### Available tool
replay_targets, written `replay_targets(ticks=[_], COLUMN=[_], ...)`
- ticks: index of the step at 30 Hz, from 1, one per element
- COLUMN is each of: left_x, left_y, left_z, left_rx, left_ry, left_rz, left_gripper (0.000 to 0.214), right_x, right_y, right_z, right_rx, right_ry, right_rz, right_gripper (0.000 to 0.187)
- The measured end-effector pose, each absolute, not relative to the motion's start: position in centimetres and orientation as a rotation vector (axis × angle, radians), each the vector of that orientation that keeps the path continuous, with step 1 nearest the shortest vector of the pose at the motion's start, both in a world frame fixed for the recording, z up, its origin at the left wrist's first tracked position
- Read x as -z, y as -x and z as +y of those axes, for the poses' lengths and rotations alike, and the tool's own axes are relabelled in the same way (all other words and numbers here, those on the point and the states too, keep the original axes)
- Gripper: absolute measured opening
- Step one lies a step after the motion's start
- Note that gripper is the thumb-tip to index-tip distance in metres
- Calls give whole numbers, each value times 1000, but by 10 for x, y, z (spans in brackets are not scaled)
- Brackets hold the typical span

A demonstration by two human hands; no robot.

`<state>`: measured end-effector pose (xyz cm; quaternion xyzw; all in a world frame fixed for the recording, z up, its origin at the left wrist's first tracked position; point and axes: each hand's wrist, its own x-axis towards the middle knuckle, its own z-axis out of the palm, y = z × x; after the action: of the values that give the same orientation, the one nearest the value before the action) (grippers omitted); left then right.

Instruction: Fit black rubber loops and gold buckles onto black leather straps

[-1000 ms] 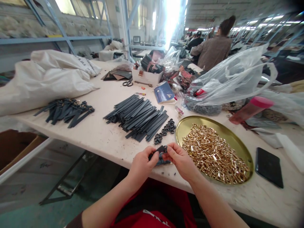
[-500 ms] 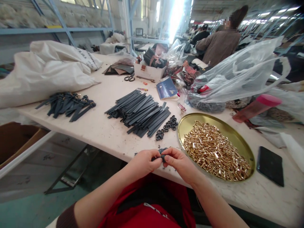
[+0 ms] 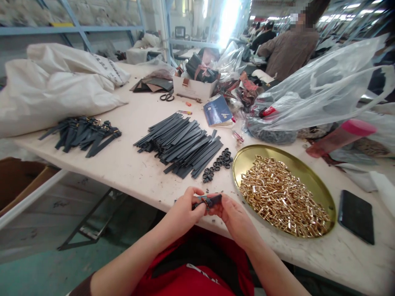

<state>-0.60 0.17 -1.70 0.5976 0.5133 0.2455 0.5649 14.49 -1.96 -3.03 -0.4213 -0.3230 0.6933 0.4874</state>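
Between my hands, over the table's front edge, is a dark strap (image 3: 211, 201) with a hint of a gold buckle on it. My left hand (image 3: 189, 207) pinches its left part. My right hand (image 3: 233, 211) has its fingers closed at the strap's right end; parts of the strap are hidden by the fingers. Just beyond lie several small dark loops (image 3: 217, 165) and a pile of flat dark straps (image 3: 182, 146). To the right, a gold round tray (image 3: 311, 168) holds a heap of gold buckles (image 3: 282, 197).
Straps with buckles (image 3: 83, 133) lie at the left beside a white sack (image 3: 61, 90). Farther back are scissors (image 3: 167, 97), a blue booklet (image 3: 218, 111), a white box (image 3: 194, 90) and a plastic bag (image 3: 321, 90). A phone (image 3: 356, 216) lies right of the tray. A person (image 3: 291, 49) sits beyond.
More of the dark strap shows between my hands now. My right hand has shifted slightly right and turned, its fingers now at the strap's end. The view has shifted a little.
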Motion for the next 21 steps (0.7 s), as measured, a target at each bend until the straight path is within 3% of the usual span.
replay_targets(ticks=[2,6,14,17,21], left_x=[18,11,-2,-4,-8], left_y=[8,7,4,4,6], left_z=[2,0,-9,-13,-18], left_rx=[-535,-542,-493,-522,-542], left_ry=[-1442,-1541,-1650,-1604,-1266], left_rz=[1255,1315,1355,1303,1121], left_gripper=[21,17,19,19,22], right_x=[28,26,31,29,23], right_y=[-147,-148,-151,-152,-151], right_z=[-20,-23,-33,-36,-36], right_rx=[-1704,-1796,-2090,-1982,-1593], right_ry=[1003,1053,932,946,1142], right_rz=[-691,-672,-668,-732,-955], right_gripper=[39,23,29,27,23])
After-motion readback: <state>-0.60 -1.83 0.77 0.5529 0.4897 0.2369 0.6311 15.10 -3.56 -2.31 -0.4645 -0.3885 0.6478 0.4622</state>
